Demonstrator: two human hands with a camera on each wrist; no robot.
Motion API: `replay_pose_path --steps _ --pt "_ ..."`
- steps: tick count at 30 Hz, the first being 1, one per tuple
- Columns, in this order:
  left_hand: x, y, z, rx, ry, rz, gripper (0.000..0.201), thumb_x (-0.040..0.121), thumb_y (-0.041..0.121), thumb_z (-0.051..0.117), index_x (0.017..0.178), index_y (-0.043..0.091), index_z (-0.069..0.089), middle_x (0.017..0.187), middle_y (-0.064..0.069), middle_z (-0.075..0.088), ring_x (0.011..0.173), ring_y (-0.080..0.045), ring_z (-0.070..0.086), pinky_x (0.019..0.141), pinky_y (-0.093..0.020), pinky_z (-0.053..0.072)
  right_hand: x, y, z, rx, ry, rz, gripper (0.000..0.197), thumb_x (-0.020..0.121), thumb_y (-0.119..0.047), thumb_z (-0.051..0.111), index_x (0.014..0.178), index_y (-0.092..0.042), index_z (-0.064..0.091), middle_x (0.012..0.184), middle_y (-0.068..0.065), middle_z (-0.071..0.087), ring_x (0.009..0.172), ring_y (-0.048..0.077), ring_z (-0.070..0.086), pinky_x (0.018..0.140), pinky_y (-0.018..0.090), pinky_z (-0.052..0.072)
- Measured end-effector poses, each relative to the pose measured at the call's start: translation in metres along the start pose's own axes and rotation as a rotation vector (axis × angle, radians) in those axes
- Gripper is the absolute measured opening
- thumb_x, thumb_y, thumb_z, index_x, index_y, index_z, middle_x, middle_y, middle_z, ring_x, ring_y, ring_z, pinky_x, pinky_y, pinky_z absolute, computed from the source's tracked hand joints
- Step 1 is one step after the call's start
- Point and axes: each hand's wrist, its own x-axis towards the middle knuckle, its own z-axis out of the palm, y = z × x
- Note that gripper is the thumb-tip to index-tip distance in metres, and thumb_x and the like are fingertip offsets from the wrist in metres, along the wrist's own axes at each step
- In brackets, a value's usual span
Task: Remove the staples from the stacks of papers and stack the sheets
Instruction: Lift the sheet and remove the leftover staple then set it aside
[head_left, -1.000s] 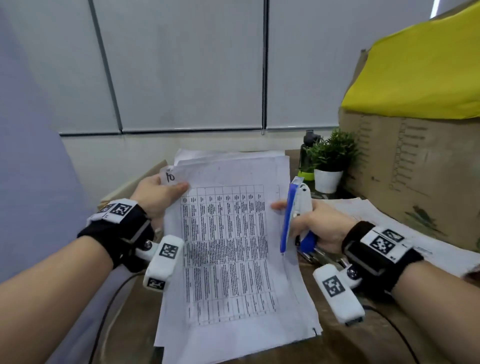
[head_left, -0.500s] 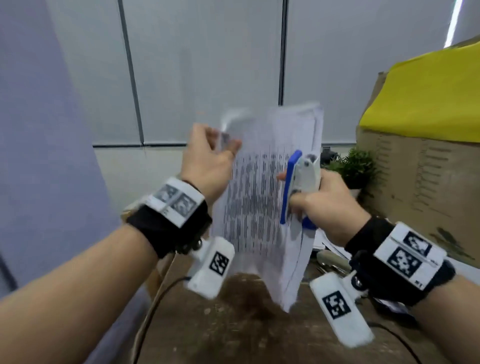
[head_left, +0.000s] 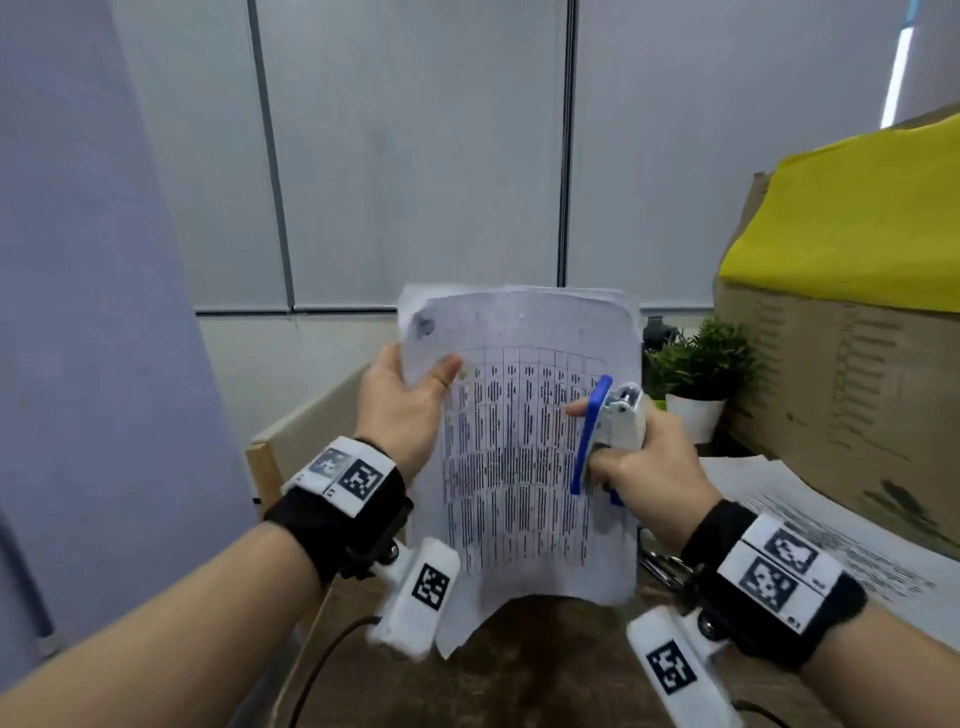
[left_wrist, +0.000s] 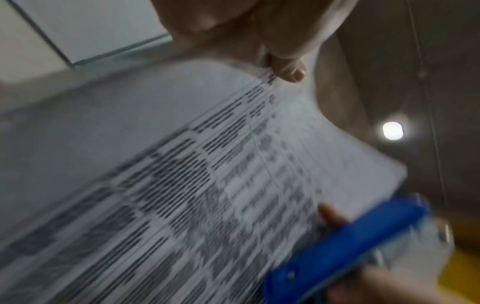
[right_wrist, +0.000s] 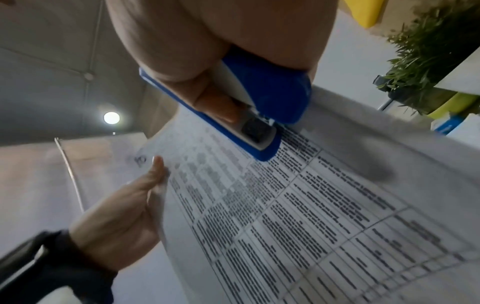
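The person holds a stack of papers (head_left: 519, 441) upright in the air above the table (head_left: 519, 675), printed side toward the head camera. The top sheet carries a table of dark text lines, and its upper part curves back a little.

The left hand (head_left: 402, 410) grips the stack at its upper left edge: the thumb (head_left: 441, 370) lies across the front sheet and the other fingers are behind the paper, out of sight. In the left wrist view the thumb tip (left_wrist: 288, 70) presses on the sheet's edge.

The right hand (head_left: 644, 462) has its grip closed around a blue and white stapler (head_left: 608, 431), held upright against the right edge of the stack. One fingertip (head_left: 574, 409) of this hand reaches past the blue arm and touches the front sheet. In the right wrist view the stapler (right_wrist: 249, 115) rests with its blue base on the paper, a finger (right_wrist: 218, 105) curled between its two arms. Whether the right hand also pinches the sheets cannot be told.

More sheets (head_left: 831, 535) lie flat on the table to the right, beside a cardboard box (head_left: 841, 395) with a yellow cloth (head_left: 857, 223) over it. A small plant (head_left: 696, 379) in a white pot stands behind the stack, next to the box.
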Motion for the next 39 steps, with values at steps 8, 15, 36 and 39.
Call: replay_pose_path --steps 8,15,36,39 --pt "-0.003 -0.005 0.001 -0.068 -0.009 -0.017 0.089 0.058 0.07 0.074 0.126 0.017 0.052 0.127 -0.006 0.065 0.118 -0.026 0.062 0.101 -0.053 0.048 -0.01 -0.004 -0.001 0.043 -0.066 0.023 0.045 0.074 0.023 0.053 0.105 -0.006 0.065 0.106 0.015 0.059 0.077 0.019 0.056 0.05 0.027 0.053" --pt "-0.012 -0.008 0.005 0.105 -0.103 -0.034 0.025 0.085 0.029 0.072 0.1 0.028 0.052 0.102 0.002 0.07 0.095 -0.017 0.069 0.082 -0.037 0.057 -0.005 0.007 -0.005 0.059 -0.013 0.116 0.038 0.075 0.022 0.049 0.108 0.007 0.06 0.094 0.025 0.06 0.062 0.018 0.052 0.043 0.021 0.043" --pt "0.023 0.024 -0.008 0.629 0.022 0.694 0.021 0.087 0.011 0.072 0.103 0.0 0.066 0.094 -0.001 0.059 0.088 -0.013 0.049 0.076 -0.008 0.031 -0.011 -0.013 -0.017 0.093 -0.05 0.095 0.044 0.074 0.027 0.045 0.101 0.0 0.067 0.102 0.018 0.067 0.075 0.018 0.061 0.044 0.016 0.045" --pt "0.022 0.027 -0.009 0.574 0.034 0.629 0.016 0.087 0.016 0.074 0.096 0.008 0.064 0.087 0.007 0.056 0.084 -0.013 0.05 0.07 -0.007 0.033 -0.01 -0.015 -0.017 0.1 -0.059 0.095 0.044 0.073 0.028 0.044 0.097 0.0 0.068 0.098 0.018 0.068 0.071 0.017 0.059 0.042 0.017 0.044"
